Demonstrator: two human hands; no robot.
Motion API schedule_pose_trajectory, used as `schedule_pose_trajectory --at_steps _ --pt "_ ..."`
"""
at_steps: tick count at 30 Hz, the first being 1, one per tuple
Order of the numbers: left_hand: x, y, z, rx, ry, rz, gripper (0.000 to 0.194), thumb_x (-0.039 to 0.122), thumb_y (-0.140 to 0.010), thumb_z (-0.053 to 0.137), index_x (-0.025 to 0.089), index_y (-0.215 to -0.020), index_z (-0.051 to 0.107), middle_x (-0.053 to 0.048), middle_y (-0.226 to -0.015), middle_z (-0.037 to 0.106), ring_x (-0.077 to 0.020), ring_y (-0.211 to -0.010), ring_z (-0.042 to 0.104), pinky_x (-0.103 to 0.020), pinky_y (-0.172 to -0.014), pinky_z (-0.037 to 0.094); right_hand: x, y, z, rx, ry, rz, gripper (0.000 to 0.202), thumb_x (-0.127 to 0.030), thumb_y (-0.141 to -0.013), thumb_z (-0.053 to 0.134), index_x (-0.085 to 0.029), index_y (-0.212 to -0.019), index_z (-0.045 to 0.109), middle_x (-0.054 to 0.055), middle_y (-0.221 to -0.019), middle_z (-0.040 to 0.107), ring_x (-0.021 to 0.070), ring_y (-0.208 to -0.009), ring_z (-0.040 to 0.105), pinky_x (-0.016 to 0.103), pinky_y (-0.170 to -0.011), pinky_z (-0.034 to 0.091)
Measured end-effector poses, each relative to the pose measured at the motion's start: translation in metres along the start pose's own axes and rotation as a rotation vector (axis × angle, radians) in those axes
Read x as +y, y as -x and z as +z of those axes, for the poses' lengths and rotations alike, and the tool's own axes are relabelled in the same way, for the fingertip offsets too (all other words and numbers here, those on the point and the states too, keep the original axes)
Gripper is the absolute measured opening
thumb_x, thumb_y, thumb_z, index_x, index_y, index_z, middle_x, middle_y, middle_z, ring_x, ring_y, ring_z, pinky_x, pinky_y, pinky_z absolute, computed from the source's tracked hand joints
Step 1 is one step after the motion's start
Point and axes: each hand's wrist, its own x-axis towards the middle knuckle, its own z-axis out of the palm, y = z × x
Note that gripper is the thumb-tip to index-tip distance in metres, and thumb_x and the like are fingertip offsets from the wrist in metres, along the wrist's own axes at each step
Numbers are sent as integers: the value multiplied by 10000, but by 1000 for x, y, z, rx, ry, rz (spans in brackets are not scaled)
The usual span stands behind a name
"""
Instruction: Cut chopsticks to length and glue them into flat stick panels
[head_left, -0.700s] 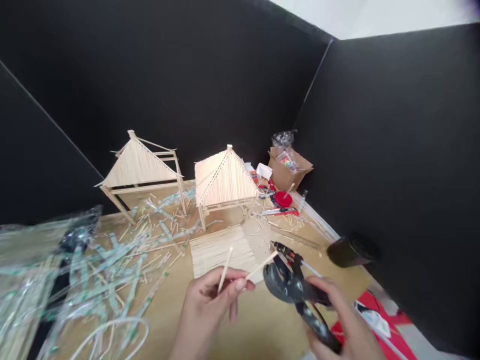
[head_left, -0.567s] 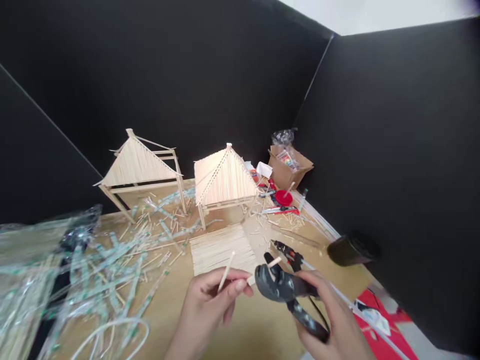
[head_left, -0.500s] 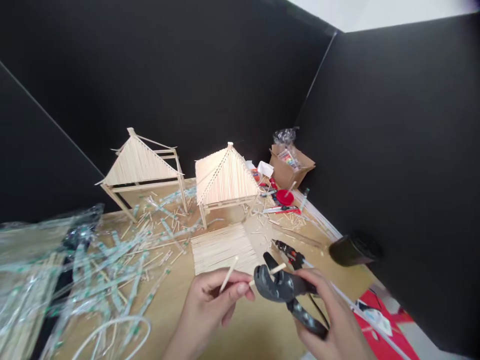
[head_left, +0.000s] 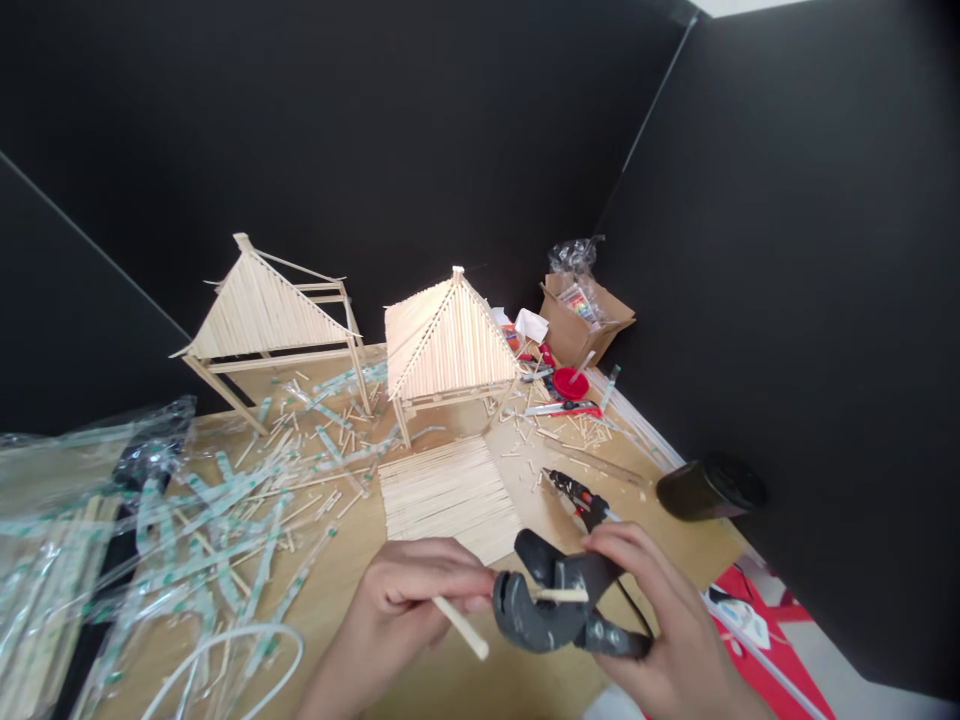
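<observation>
Cutter (head_left: 529, 622), lower centre of frame, grasped by the right hand (head_left: 671, 630); left hand (head_left: 401, 598) clasps a wooden stick (head_left: 462, 629).

Exposure: moderate, diffuse; lamp out of view. White strip (head_left: 739, 5) at 1 o'clock burnt out. Black wall (head_left: 832, 340) at 3 o'clock very dark, reading almost flat. Roof (head_left: 461, 345) near centre bright, slats legible. Glare streaks on wrap (head_left: 154, 450), 8 to 9 o'clock; far-left edge smeared. Counter (head_left: 480, 690) fairly even at 6 o'clock, shadows soft. Stick (head_left: 562, 596) against cutter (head_left: 540, 622), 5 o'clock: strong contrast, edges slightly soft. Wide-angle stretch toward edges.
</observation>
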Motion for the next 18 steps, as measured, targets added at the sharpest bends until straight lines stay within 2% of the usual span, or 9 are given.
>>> schedule_pose_trajectory --at_steps 3,8,13,18 --pt "0 0 -2 -31 -15 54 207 154 -846 616 265 -914 777 -83 -789 742 -137 -665 670 -178 -560 483 2 0 -2 -19 -19 -19 466 -180 -760 607 -198 -1206 473 111 -1099 536 232 -1022 585 309 -832 523" --pt "-2 1 -5 -63 -10 127 244 134 -848 611 260 -999 754 -85 -818 753 -129 -656 670 -167 -531 476 4 -1 -4 -37 -37 -38 451 -182 -776 598 -193 -1210 478 117 -1117 511 238 -1047 557 335 -854 511" --pt "-6 3 -7 -80 -12 139 270 93 -856 581 231 -1016 749 -93 -814 748 -134 -674 673 -174 -554 488 3 -5 -5 -41 -41 -56 428 -182 -789 572 -191 -1206 477 119 -1113 502 239 -1049 543 349 -854 503" --pt "-6 3 -8 -89 0 151 245 137 -878 564 220 -1015 749 -107 -817 746 -135 -661 670 -175 -540 488 3 -8 -5 -49 -39 -60 444 -169 -772 572 -195 -1205 479 117 -1113 505 243 -1038 548 355 -841 506"
